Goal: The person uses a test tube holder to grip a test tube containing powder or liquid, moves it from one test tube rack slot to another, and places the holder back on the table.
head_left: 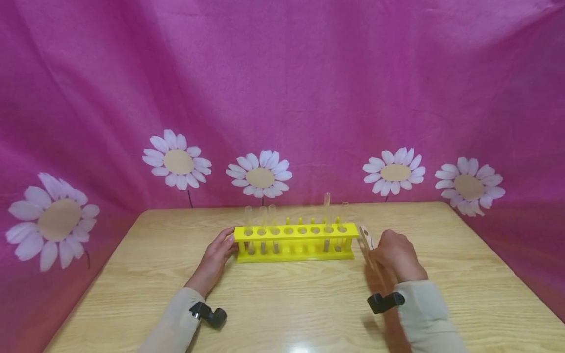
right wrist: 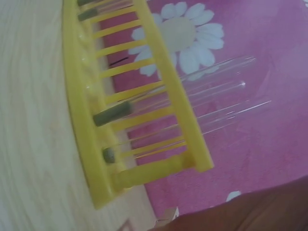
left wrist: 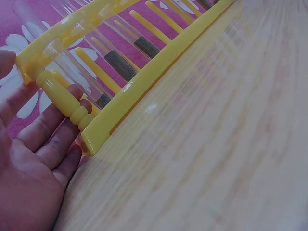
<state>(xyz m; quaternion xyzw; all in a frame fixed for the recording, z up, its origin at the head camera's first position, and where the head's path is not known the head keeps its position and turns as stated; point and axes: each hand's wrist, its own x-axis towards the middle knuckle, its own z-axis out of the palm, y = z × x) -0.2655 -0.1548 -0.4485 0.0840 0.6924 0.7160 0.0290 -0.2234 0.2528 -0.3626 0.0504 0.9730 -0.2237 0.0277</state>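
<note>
A yellow test tube rack stands upright on the table. Several clear glass test tubes sit in it, three at the left and the others near the right end. Dark grey-brown material fills the bottom of some tubes. My left hand holds the rack's left end, fingers behind the yellow end post and thumb by the top bar. Just right of the rack, my right hand grips a wooden test tube clamp. Only a dim edge of that hand shows in the right wrist view.
The rack stands on a light wood-grain table. A magenta cloth with white daisies hangs behind and at both sides. Dark wrist cameras sit on both sleeves. One glass piece at the rack's right sticks up above the other tubes.
</note>
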